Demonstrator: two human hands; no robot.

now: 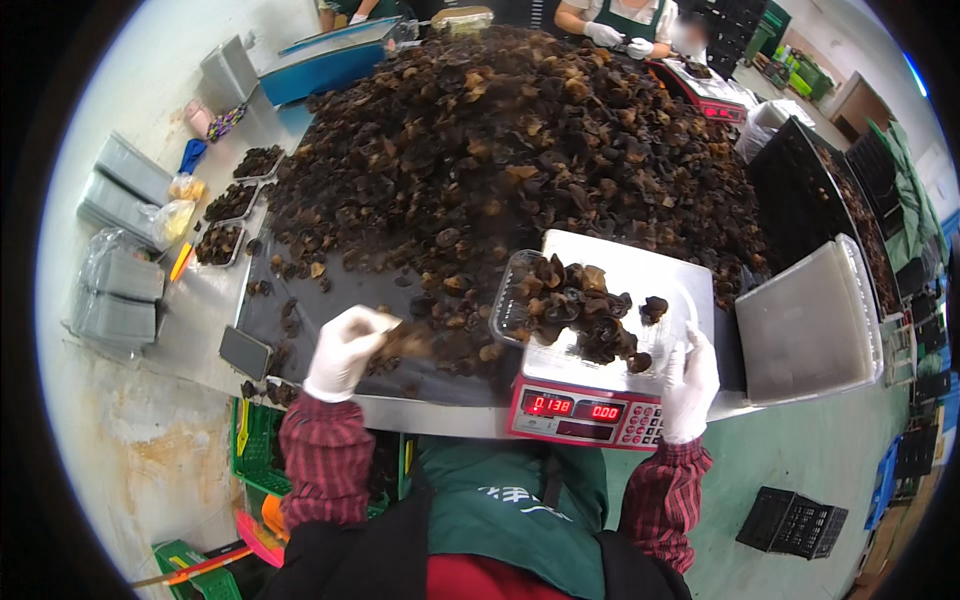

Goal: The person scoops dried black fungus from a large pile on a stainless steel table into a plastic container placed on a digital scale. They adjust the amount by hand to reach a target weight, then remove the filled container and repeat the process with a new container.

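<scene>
My left hand (343, 352), in a white glove, pinches a motion-blurred brown piece of wood ear mushroom (406, 340) above the black table covering. Over the right front corner of a red electronic scale (525, 420) is my right hand (688, 386), gloved too, its fingers extended and nothing visible in them. The scale's metal pan (600, 251) bears a loose heap of wood ear mushrooms (577, 300) and one separate piece (654, 309). A clear plastic tray (510, 289) overlaps the pan's left edge, partly hidden under mushrooms. The scale's red digits are lit.
A large wood ear pile (510, 142) covers the table. Filled trays (219, 244), an orange-handled tool (181, 262) and a phone (245, 352) lie left. Stacked trays (810, 322) stand right. Green crates (259, 450) sit below. A co-worker (626, 30) handles mushrooms opposite.
</scene>
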